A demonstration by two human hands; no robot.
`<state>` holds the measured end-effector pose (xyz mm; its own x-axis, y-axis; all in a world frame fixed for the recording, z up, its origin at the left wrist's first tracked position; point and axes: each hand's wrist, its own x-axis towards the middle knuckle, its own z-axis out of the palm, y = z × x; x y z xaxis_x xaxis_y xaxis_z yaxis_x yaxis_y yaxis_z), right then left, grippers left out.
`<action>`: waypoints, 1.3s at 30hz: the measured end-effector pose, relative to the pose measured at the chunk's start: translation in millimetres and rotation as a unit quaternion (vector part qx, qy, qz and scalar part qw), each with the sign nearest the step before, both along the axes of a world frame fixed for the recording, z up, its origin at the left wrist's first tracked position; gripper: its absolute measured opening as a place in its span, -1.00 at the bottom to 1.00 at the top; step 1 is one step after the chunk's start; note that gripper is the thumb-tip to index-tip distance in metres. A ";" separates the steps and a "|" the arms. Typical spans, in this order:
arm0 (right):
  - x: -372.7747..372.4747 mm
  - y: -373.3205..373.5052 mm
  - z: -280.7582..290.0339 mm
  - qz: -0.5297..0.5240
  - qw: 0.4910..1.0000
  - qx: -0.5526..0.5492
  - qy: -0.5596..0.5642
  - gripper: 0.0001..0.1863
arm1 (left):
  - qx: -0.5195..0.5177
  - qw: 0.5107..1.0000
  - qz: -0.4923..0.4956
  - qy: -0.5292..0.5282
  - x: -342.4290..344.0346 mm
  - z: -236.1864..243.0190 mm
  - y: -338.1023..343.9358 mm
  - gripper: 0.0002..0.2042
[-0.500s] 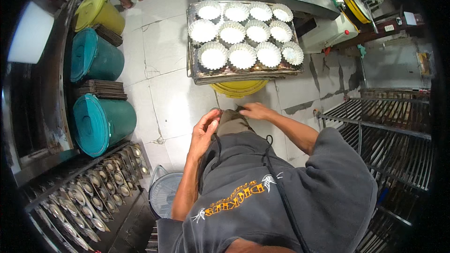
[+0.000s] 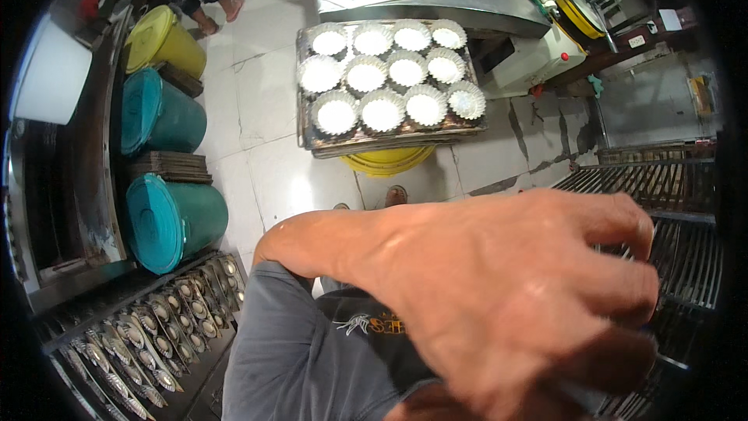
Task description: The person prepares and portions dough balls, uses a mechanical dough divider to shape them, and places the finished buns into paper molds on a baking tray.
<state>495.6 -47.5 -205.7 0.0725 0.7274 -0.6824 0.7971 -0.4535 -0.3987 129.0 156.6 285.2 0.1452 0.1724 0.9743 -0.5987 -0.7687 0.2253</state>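
Observation:
My left hand (image 2: 518, 288) is large and close in view, its forearm crossing from the left over my grey shirt. Its fingers are bent and spread apart, pointing right. The fingertips are turned away, and no object shows in them. My right hand is out of view. Ahead, beyond my left forearm, several fluted metal baking moulds (image 2: 366, 76) with bright white insides sit in rows on a dark tray (image 2: 305, 129). The tray tops a small stack above a yellow round container (image 2: 389, 162). My hand is apart from the tray and moulds.
Teal bins (image 2: 175, 222) and a yellow bin (image 2: 165, 43) lie along the left. Below them, a rack holds several shell-like moulds (image 2: 160, 323). A metal table (image 2: 444, 9) with a white sheet stands at the back, beside a white-and-yellow machine (image 2: 580, 0). Metal rack shelves (image 2: 686, 257) line the right.
My left hand has risen from my waist and swung right, close in view. My right hand has left the view. The tray appears lower and slightly left as the view shifts.

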 end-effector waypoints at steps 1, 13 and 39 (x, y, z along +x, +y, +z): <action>0.8 -4.9 -2.2 -0.033 0.999 0.014 0.004 -0.47 | -0.009 1.000 -0.007 -0.008 6.9 0.7 4.9 -0.66; 188.0 29.3 4.0 -0.206 0.973 -0.043 0.100 -0.69 | -0.075 0.949 0.177 0.250 217.1 -77.2 92.1 -0.58; 146.4 618.3 215.6 0.224 0.933 0.157 0.232 -0.55 | -0.405 0.644 0.555 0.337 180.9 -240.5 388.3 -0.54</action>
